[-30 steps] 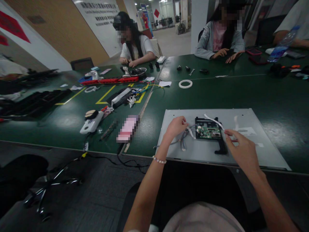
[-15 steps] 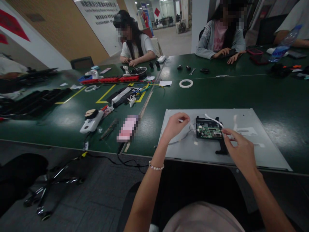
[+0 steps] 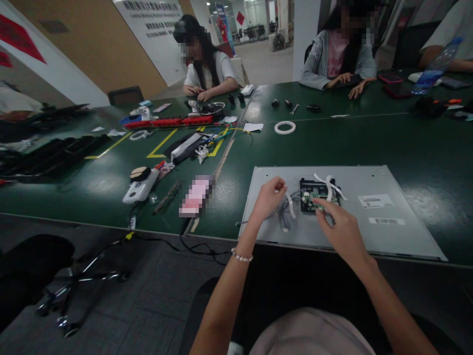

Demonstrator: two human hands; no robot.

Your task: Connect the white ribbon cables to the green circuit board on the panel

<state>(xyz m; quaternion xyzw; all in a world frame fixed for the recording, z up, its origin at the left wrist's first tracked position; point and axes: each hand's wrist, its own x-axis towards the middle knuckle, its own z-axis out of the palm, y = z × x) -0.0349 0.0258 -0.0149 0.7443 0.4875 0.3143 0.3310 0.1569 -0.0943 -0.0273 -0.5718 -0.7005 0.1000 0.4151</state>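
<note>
Inside black frame (image 3: 307, 186): green circuit board (image 3: 307, 201); right hand (image 3: 342, 227) close by.

I'm in an office that doubles as an electronics workshop: carpet (image 3: 158, 296), a wheeled chair (image 3: 37, 271) and a lettered wall (image 3: 151, 22) suggest the office; a circuit board (image 3: 309, 203) and a spanner (image 3: 294, 109) on my table (image 3: 325, 148), the workshop.
</note>
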